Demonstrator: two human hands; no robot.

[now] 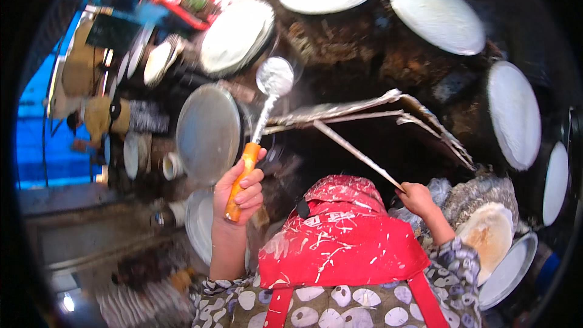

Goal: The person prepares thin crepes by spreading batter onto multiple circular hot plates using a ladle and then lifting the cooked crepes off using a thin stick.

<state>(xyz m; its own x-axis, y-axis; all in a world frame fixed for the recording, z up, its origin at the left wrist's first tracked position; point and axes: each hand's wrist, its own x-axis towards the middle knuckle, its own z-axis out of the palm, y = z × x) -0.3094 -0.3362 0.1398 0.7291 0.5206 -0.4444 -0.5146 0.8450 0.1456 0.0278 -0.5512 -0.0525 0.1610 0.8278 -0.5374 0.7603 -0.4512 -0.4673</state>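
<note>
I had the left hand wrapped round one ladle, raised left of one stick that the right hand pinched by its near end. Doing it well, I judged, meant a level ladle — and the stick steered clear of it. Beyond, I counted five white discs and one grey disc.

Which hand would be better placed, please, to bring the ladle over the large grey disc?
Probably the left hand: it holds the ladle, and the grey disc lies on that side. The right hand grips a thin stick and is farther away.
</note>
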